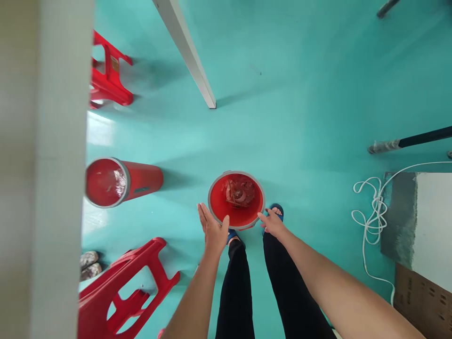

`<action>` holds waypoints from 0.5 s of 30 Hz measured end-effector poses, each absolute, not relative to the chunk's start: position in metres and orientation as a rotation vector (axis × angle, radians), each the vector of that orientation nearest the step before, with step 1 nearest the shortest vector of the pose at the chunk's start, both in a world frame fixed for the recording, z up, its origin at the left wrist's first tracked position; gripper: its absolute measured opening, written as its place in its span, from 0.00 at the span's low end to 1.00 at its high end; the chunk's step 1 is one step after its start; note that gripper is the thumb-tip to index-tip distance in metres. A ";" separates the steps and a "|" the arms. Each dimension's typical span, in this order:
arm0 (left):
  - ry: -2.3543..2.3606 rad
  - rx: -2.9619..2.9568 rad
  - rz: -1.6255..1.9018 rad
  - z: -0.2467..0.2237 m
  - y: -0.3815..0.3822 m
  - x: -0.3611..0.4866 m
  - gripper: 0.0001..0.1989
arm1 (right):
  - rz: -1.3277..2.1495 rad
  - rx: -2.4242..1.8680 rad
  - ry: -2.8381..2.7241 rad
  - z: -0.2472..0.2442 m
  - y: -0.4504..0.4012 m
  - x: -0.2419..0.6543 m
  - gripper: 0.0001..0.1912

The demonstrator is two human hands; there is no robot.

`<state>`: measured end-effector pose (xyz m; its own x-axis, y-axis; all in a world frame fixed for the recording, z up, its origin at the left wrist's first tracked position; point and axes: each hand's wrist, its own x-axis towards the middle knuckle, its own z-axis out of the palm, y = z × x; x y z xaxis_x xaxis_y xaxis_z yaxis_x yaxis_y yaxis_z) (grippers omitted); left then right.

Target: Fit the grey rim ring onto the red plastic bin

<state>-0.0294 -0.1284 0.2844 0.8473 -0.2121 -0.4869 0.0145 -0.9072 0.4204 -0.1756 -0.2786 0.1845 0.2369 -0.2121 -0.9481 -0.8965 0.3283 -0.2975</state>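
A red bin (pixel 221 202) with a grey rim is in front of my feet in the head view, its mouth facing up. Crumpled see-through plastic (pixel 240 190) lies inside it. At the bin's near left side, my left hand (pixel 213 231) has its fingers stretched out and its thumb spread toward the rim. My right hand (pixel 272 223) is at the near right side, fingers apart, with a fingertip close to the rim. Neither hand wraps round the bin; whether the fingertips touch it I cannot tell.
Another red bin (pixel 144 181) stands to the left. Red stools (pixel 155 263) and a pale table edge (pixel 65 169) are on that side. A white leg (pixel 192 56) stands ahead. To the right are a tangled white cable (pixel 376 212) and a cardboard box (pixel 420 301).
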 end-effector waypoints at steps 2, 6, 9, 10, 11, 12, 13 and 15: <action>-0.340 2.565 -0.685 0.339 -0.136 -0.025 0.45 | 0.681 -1.142 1.287 0.199 -0.281 -0.182 0.27; -0.939 2.566 -0.180 0.477 -0.144 0.032 0.36 | 0.711 -1.170 1.300 0.217 -0.292 -0.196 0.24; -1.188 2.606 0.272 0.556 -0.137 0.104 0.33 | 0.716 -1.244 1.305 0.212 -0.303 -0.194 0.24; -1.295 2.610 0.305 0.572 -0.132 0.128 0.34 | 0.713 -1.269 1.297 0.208 -0.305 -0.189 0.25; -1.349 2.666 0.261 0.581 -0.126 0.150 0.36 | 0.708 -1.295 1.282 0.203 -0.308 -0.183 0.25; -1.453 2.709 0.119 0.586 -0.120 0.169 0.40 | 0.704 -1.320 1.262 0.197 -0.310 -0.176 0.26; -1.558 2.689 0.011 0.587 -0.115 0.184 0.43 | 0.701 -1.345 1.238 0.192 -0.311 -0.169 0.27; -1.607 2.660 -0.100 0.583 -0.106 0.200 0.48 | 0.700 -1.395 1.191 0.183 -0.312 -0.154 0.26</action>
